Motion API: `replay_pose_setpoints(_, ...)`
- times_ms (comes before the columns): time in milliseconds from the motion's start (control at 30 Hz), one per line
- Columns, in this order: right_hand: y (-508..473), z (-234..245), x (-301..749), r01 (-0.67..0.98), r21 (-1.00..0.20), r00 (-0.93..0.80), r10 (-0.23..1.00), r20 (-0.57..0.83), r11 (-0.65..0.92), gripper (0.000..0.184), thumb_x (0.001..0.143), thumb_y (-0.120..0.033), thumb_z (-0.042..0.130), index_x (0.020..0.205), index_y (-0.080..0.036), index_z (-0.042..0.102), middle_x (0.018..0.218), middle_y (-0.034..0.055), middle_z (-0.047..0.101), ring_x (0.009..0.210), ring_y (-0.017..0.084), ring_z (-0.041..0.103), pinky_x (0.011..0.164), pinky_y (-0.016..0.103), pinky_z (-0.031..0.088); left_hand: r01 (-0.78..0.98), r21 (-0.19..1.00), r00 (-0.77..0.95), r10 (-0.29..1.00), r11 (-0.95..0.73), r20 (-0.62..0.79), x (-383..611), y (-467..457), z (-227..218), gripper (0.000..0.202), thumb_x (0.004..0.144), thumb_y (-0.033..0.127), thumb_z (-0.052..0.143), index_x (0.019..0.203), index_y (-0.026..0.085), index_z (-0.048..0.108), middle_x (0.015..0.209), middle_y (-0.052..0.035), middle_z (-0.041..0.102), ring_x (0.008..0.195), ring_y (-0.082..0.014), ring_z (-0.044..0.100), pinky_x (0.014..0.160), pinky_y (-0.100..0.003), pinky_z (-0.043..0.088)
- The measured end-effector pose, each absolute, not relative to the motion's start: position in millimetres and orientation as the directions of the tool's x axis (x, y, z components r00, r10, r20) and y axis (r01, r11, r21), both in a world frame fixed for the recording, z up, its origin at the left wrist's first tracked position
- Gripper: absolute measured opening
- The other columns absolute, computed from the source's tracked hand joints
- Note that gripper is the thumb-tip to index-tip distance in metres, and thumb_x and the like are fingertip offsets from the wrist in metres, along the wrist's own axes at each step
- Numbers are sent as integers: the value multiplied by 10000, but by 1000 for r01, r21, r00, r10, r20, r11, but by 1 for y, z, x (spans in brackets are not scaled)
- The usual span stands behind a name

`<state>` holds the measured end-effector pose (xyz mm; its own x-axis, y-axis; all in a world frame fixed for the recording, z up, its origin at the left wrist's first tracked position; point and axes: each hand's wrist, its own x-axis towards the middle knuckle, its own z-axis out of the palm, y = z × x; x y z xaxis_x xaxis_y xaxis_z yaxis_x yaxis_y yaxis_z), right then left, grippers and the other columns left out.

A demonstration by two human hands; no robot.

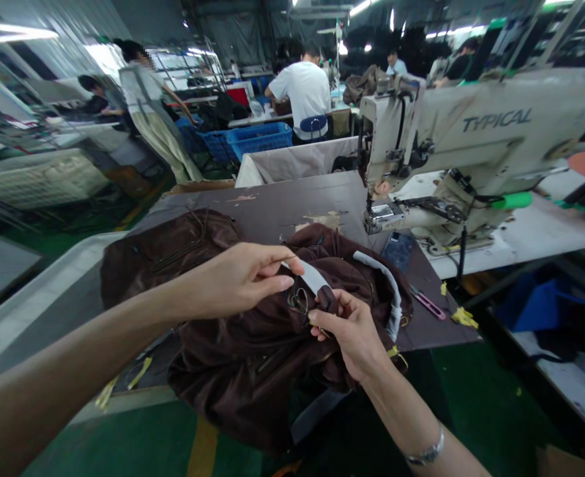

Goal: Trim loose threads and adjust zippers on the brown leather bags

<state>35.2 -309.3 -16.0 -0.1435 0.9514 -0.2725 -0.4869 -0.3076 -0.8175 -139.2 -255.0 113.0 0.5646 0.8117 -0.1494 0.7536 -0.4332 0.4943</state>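
The right hand (344, 324) pinches, thumb against fingers, an edge of the dark brown zippered leather-look piece (237, 344), near a pale strip (315, 278). The left hand (252, 278) is half curled, thumb and forefinger slightly parted; whether it grips anything, I cannot tell. The piece lies heaped below both hands, overhanging the surface (272, 207). From the hands, pink-handled snips (427, 303) lie at 3 o'clock, a TYPICAL sewing machine (471, 132) stands at 2, and a blue crate (260, 139) at 11.
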Motion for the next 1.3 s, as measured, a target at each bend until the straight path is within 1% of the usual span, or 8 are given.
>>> replay_pose_setpoints(333, -310, -16, 32, -480, -829, -129, 957, -258, -288, 214, 641, -146, 762, 774, -132, 594, 600, -34, 593, 482, 79, 570, 458, 169, 433, 718, 589, 607, 747, -371, -270, -140, -238, 69, 202, 828, 354, 574, 864, 161, 627, 616, 44, 368, 550, -78, 312, 515, -199, 249)
replay_pose_setpoints(467, -312, -17, 33, -491, -827, -126, 962, -243, -273, 212, 646, -148, 764, 776, -134, 597, 604, -38, 586, 482, 80, 573, 461, 175, 435, 699, 676, 538, 794, -232, -284, -145, -240, 78, 272, 863, 398, 526, 761, 146, 546, 591, 48, 315, 540, -74, 262, 507, -202, 220)
replay_pose_setpoints(600, -311, -18, 33, -495, -826, -124, 962, -242, -272, 220, 651, -148, 773, 782, -136, 596, 596, -37, 591, 481, 81, 571, 455, 173, 434, 675, 722, 423, 882, -154, -207, -161, -247, 101, 305, 864, 453, 533, 825, 151, 553, 659, 31, 421, 594, -76, 354, 557, -194, 270)
replay_pose_setpoints(700, -311, -17, 33, -496, -822, -125, 960, -249, -278, 223, 654, -146, 776, 785, -136, 595, 593, -35, 599, 481, 80, 572, 453, 171, 437, 754, 641, 306, 940, -145, -148, -175, -253, 106, 308, 848, 464, 550, 851, 157, 576, 642, 30, 451, 591, -85, 390, 564, -199, 286)
replay_pose_setpoints(833, -311, -18, 34, -504, -816, -131, 959, -252, -283, 232, 650, -150, 783, 787, -136, 596, 599, -35, 604, 478, 81, 577, 453, 170, 438, 904, 371, 238, 971, -211, -27, -186, -259, 89, 285, 873, 453, 507, 853, 179, 583, 518, 55, 396, 487, -85, 332, 511, -218, 234)
replay_pose_setpoints(933, -311, -17, 35, -507, -814, -138, 959, -246, -282, 227, 650, -152, 784, 777, -136, 596, 608, -33, 604, 486, 85, 584, 459, 172, 442, 937, 211, 273, 960, -280, 64, -183, -260, 76, 243, 896, 397, 478, 834, 181, 570, 531, 50, 453, 489, -90, 380, 532, -226, 256)
replay_pose_setpoints(1100, -311, -16, 36, -512, -812, -137, 960, -242, -278, 217, 656, -170, 780, 772, -145, 598, 618, -38, 594, 486, 82, 579, 459, 174, 433, 923, 134, 345, 930, -361, 130, -169, -249, 51, 207, 923, 311, 411, 855, 163, 540, 698, -8, 586, 601, -123, 505, 610, -242, 321)
replay_pose_setpoints(1300, -311, -14, 37, -507, -818, -121, 962, -246, -273, 226, 654, -180, 785, 784, -146, 603, 630, -29, 612, 489, 82, 578, 461, 175, 436, 924, 131, 353, 934, -358, 63, -169, -235, 22, 216, 929, 341, 406, 940, 183, 554, 839, -49, 650, 725, -190, 599, 649, -266, 347)
